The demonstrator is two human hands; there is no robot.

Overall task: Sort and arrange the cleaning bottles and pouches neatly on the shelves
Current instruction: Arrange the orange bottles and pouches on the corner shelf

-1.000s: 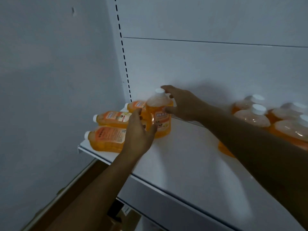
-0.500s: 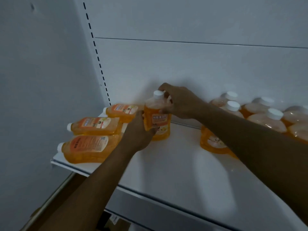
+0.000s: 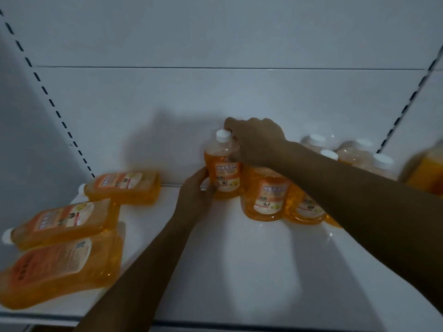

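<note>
Both hands on one upright orange bottle point(image 3: 224, 167) at the back of the white shelf point(image 3: 239, 271), against the back panel point(image 3: 215, 97). Right hand point(image 3: 257, 142) comes over from the right, fingers curled round the bottle's neck and shoulder just under the white cap point(image 3: 224, 135); thumb on the front of the shoulder. Left hand point(image 3: 195, 196) grips the lower body from the left side, thumb across the front near the label base, fingers wrapping behind it. Bottle base is at shelf level; cannot tell if it is fully set down.

Just right of the held bottle, touching or nearly touching it, a group of upright bottles point(image 3: 269, 198) stands under and behind the right forearm, labels facing forward, white caps showing behind the arm. One more orange bottle point(image 3: 426, 172) is cut off at the far right edge, blurred.

Well left of the left hand, three bottles lie flat on their sides, caps pointing left: back one point(image 3: 124, 185) near the rear panel, middle one point(image 3: 63, 222) in front of it, front one point(image 3: 60, 267) nearest the shelf edge, partly under the middle one. All blurred, label text unreadable.

Slotted upright point(image 3: 51, 101) runs down the left of the back panel, another point(image 3: 407, 101) on the right. Scene dim.
</note>
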